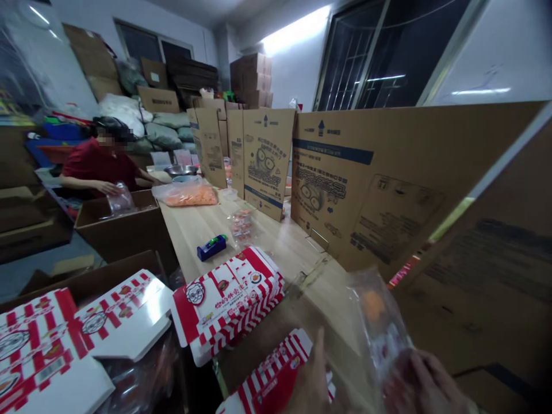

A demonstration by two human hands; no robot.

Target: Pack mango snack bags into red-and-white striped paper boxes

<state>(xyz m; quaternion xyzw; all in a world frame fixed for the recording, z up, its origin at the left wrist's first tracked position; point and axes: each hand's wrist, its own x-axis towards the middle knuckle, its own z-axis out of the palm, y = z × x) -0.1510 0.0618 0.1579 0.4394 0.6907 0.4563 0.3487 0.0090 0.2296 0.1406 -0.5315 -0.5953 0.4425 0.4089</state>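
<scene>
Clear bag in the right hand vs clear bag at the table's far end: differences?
The held bag is upright, gripped at its lower end by the right hand; the far bag lies on the table. The held bag looks narrow, with one orange patch inside; the far bag bulges with orange contents. Both are clear plastic.

The table (194, 224) is pale wood. At its near end, cartons (228, 299) carry red-and-white stripes; the clear packet (379, 330) shows orange and red. Mid-table, the tape dispenser (211, 247) is blue with a green tip. Along the table's right edge, brown boxes (409, 149) bear 1 blue band and black print.
</scene>
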